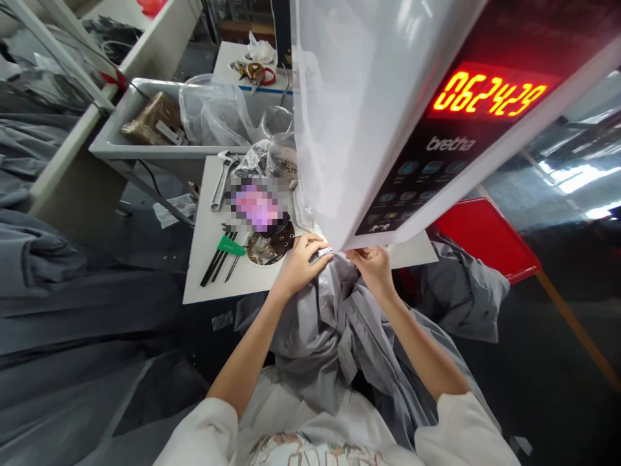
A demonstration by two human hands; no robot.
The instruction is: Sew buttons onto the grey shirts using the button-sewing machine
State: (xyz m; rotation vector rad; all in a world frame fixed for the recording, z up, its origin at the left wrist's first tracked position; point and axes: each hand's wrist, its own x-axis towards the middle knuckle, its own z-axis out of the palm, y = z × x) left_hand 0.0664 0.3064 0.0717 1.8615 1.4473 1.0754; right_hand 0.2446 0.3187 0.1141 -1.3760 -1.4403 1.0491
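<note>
Grey fabric [310,330] hangs from the table's front edge down over my lap. My left hand [305,259] grips its upper edge close under the machine head, thumb and fingers together. On the other side my right hand [371,265] pinches the same fabric, fingers curled. Between the two hands the lower tip of the white machine [334,129] hides what lies beneath it. Red digits glow on the machine's dark panel [431,168].
On the white table [198,259] lie an adjustable wrench [222,181], several thin black rods [218,259] with a green tag [229,246], and a dish of small metal parts [262,249]. A grey trough [145,149] stands behind; a red stool [485,236] is at right.
</note>
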